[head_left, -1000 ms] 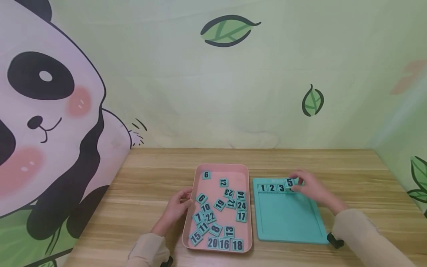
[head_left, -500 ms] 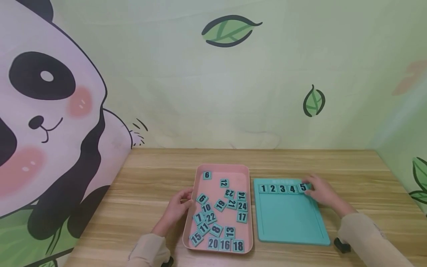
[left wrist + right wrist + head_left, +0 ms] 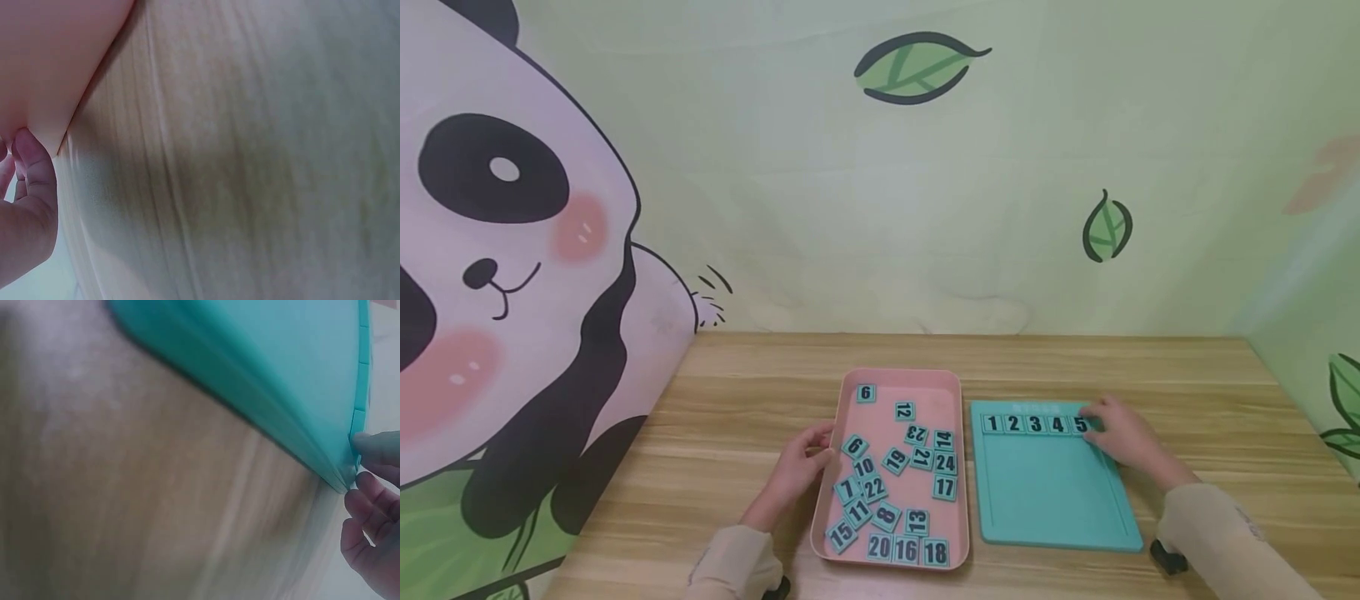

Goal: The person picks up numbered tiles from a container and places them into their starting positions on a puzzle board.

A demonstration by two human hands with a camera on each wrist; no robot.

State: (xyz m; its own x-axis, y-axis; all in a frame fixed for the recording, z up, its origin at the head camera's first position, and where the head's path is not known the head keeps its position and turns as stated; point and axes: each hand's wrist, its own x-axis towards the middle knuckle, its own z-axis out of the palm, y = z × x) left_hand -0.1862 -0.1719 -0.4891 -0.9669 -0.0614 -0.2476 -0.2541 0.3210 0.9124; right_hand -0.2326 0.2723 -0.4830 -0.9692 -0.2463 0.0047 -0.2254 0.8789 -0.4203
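My left hand (image 3: 801, 462) grips the left rim of a pink tray (image 3: 934, 390). In the left wrist view, thumb and fingertips meet at the tray's wall (image 3: 47, 69). Numbered teal tiles lie scattered in the tray, such as tile 24 (image 3: 945, 462) and tile 18 (image 3: 936, 552). At the top right corner of a teal board (image 3: 1052, 492), my right hand (image 3: 1123, 435) pinches the number 5 tile (image 3: 1079, 425), which lies flat at the end of the row 1 to 5. Its right edge is hidden by the fingers.
Tray and board stand side by side on a wooden table (image 3: 1210, 400), a narrow gap between them. Behind the table hangs a green backdrop (image 3: 775, 208) with a panda and leaves.
My right hand has moved right along the board's top and set the number 5 tile down beside the 4. The tile has levelled out. My left hand has stayed on the tray.
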